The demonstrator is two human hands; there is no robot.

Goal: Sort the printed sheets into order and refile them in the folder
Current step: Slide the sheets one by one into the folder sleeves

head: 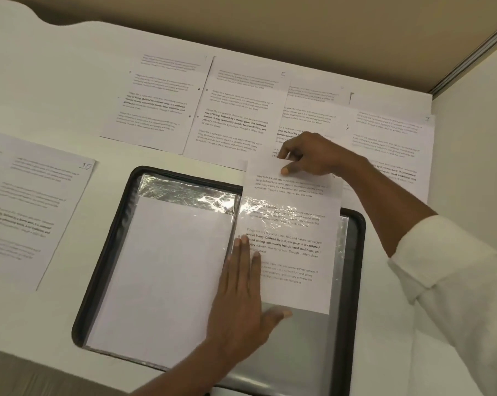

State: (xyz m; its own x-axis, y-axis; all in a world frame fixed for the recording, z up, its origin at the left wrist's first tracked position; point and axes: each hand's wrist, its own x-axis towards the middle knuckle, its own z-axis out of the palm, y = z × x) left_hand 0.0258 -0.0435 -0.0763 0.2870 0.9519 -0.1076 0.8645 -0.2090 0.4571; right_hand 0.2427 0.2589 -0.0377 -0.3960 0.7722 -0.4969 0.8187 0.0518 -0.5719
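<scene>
Far left on the white table [55, 81] there's a printed sheet with a handwritten "10" [35, 207] in its corner, lying by itself and running off the edge of the view.

Next to it, in the middle, is the open folder [104, 247]: dark rim, shiny clear pockets. The left pocket has a blank white page [161, 270] showing.

The left hand [241, 304] lies flat right around the folder's spine, fingers straight and pressed together, thumb stuck out to the side. Its fingertips press on the left edge of the printed sheet [295, 252] that's on the folder's right half.

That sheet looks partway into the right pocket: glossy plastic crosses its middle, and its top pokes out past the folder's far rim. The right hand [310, 155] pinches that top edge, thumb on the front, fingers curled behind.

Along the back of the table there's a row of overlapping printed sheets [155, 104], one marked "5" [235, 110] and further right one marked "7" [393, 132]. The right arm comes in from the right in a white sleeve [455, 281].
</scene>
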